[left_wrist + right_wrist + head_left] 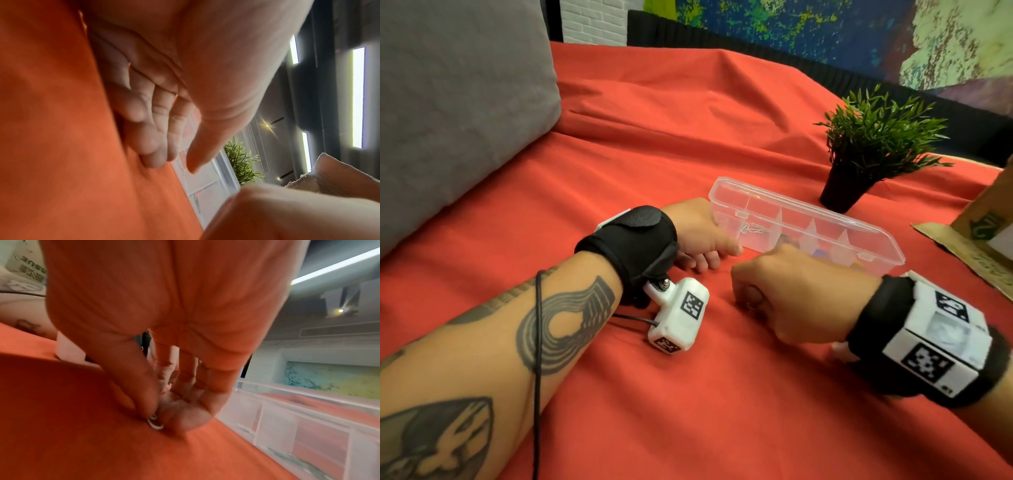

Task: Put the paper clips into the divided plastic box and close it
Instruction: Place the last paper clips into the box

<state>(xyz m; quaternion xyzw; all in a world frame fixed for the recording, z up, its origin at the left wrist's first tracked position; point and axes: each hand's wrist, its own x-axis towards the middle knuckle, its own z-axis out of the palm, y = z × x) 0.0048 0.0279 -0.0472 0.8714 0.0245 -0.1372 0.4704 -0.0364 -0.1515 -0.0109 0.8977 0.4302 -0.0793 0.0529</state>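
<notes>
Right hand (164, 340) pinches a paper clip (155, 424) off the red bedsheet (688, 411); left hand (698, 233) steadies the open divided plastic box (804, 219). Risk: fabric snagging, clip slipping.

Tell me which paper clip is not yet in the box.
The clip pinched by the right hand on the red cloth; the others already lie inside the box.
</notes>
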